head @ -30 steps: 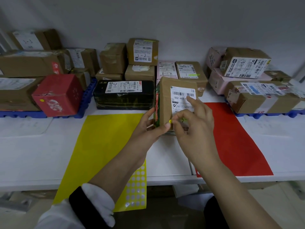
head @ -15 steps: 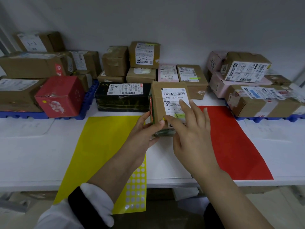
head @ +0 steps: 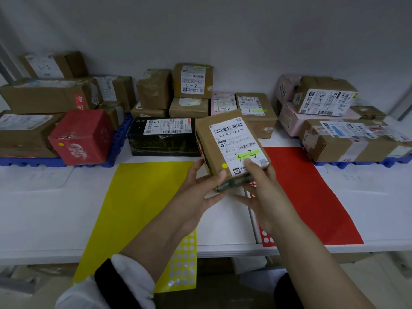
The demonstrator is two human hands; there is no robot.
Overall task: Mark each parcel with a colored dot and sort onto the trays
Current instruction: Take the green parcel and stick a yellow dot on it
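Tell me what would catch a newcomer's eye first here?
At the centre, the left hand and right hand hold a brown parcel bearing a yellow dot. On the table lie a yellow sheet to its left and a red sheet to its right.

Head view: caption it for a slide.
Left hand and right hand hold a yellow-dotted parcel between yellow sheet and red sheet.

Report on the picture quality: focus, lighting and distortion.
Head view: light soft and even, no hard shadows or glare. Head view: the held parcel is sharp, its printed number legible; the far-left boxes smear. Head view: wide-angle bending tilts lines near the edges, and the corners darken.
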